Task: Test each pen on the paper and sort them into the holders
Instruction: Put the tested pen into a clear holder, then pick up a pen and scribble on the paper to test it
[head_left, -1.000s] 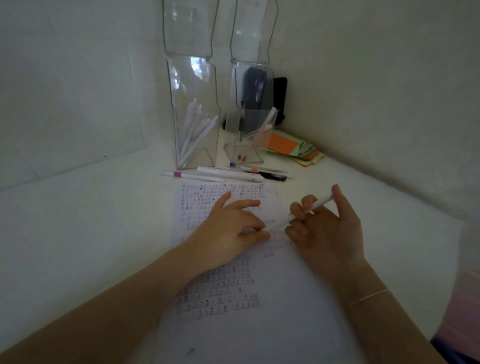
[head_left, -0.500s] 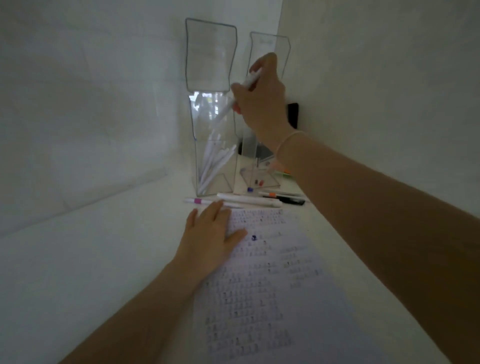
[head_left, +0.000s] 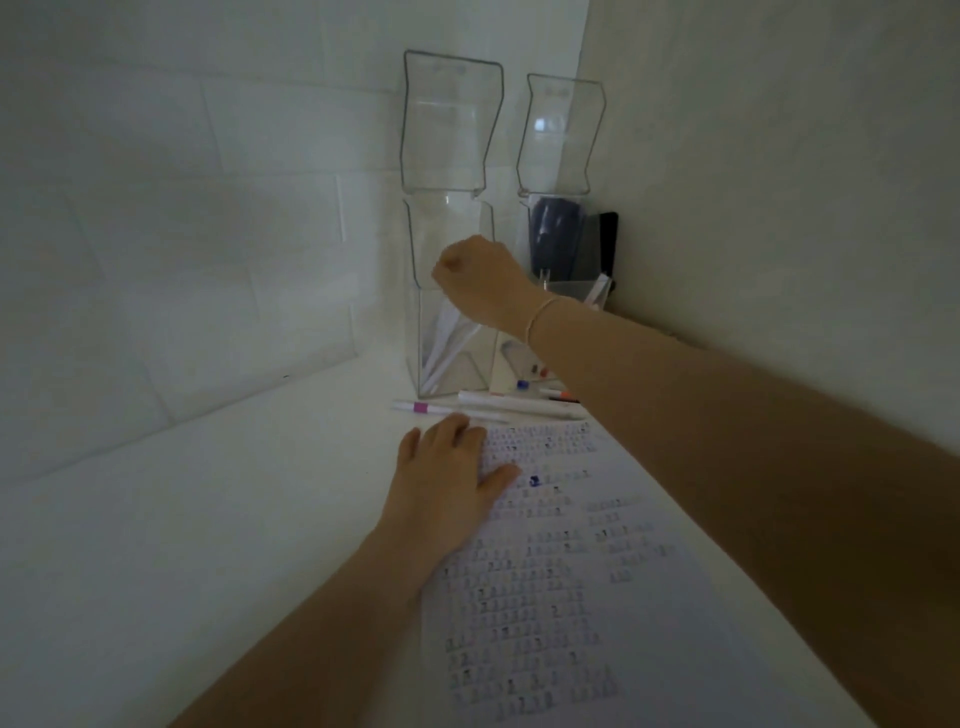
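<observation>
Hovering curled and seemingly empty at the tall clear acrylic holder (head_left: 449, 291), her right hand (head_left: 480, 283) should withdraw gently; left hand (head_left: 447, 483) lies flat, steadying the scribbled white paper (head_left: 571, 597).

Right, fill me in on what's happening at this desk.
A person is sorting pens after testing them on paper. The right hand is up at the left holder, fingers curled, with no pen visible in its grip; white pens stand inside that holder. The left hand lies flat on the scribbled paper. More pens lie on the desk before the holders, not yet sorted.
</observation>
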